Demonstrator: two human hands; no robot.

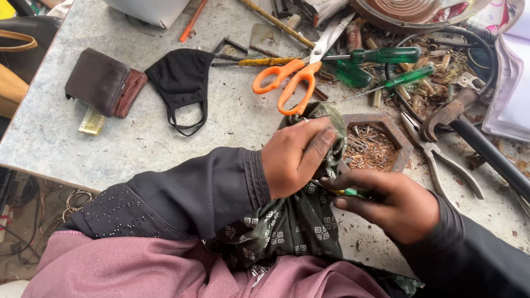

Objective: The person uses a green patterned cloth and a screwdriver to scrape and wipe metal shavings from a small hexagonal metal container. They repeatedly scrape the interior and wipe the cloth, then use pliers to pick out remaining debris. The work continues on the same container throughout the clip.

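Observation:
My left hand [295,157] is closed over a dark green patterned cloth [298,218] that drapes from the table edge down onto my lap. My right hand [386,204] sits just right of it, fingers pinched on a small green-handled tool [353,192] whose tip disappears into the cloth. What the cloth wraps is hidden. Both hands are at the near edge of the grey worktable [138,143], beside a hexagonal metal tray [406,146] holding small screws and scraps.
Orange-handled scissors [292,83] lie just beyond my hands. Green-handled screwdrivers [386,55], pliers [441,160], a rusty clamp [447,113] and debris crowd the right. A black face mask [182,83] and brown wallet [105,83] lie to the left.

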